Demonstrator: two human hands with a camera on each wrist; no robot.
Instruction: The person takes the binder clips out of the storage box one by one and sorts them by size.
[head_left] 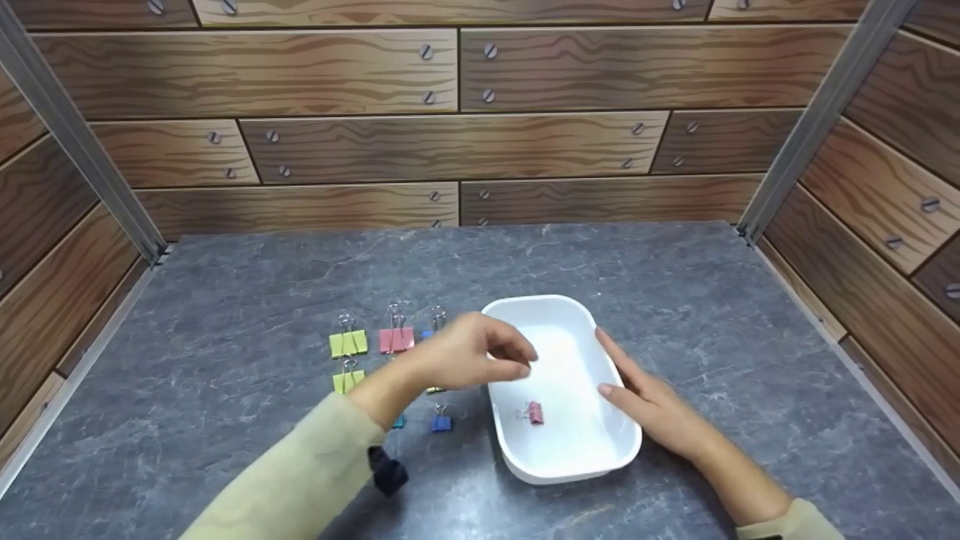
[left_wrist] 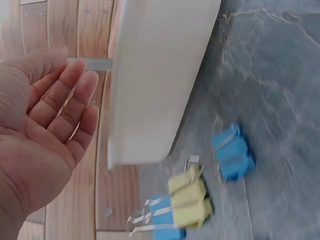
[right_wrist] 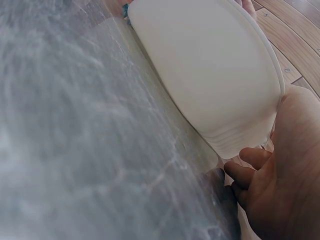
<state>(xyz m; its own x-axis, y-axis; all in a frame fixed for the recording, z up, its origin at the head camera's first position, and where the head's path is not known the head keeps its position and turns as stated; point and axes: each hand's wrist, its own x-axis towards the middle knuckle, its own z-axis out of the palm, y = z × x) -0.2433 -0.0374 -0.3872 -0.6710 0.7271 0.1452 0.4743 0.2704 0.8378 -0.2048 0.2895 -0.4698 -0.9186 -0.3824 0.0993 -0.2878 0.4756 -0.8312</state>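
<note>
My left hand [head_left: 480,352] is above the left side of a white plastic container [head_left: 562,457], its fingers loosely bent. In the left wrist view the palm shows, with nothing held between thumb and fingers. Inside the container lies a small pink binder clip [head_left: 535,412] on its side. The right hand [head_left: 656,412] holds the container's right side, thumb on the rim and fingers along the outer wall. In the right wrist view several curled fingers [right_wrist: 240,175] sit close against that wall.
Left of the container, binder clips stand in rows: a yellow-green one [head_left: 348,343], a pink one [head_left: 396,340], a second yellow-green one [head_left: 348,381] and a small blue one [head_left: 441,423]. My left forearm partly hides others. Wood-patterned walls [head_left: 345,150] enclose the grey table [head_left: 247,300].
</note>
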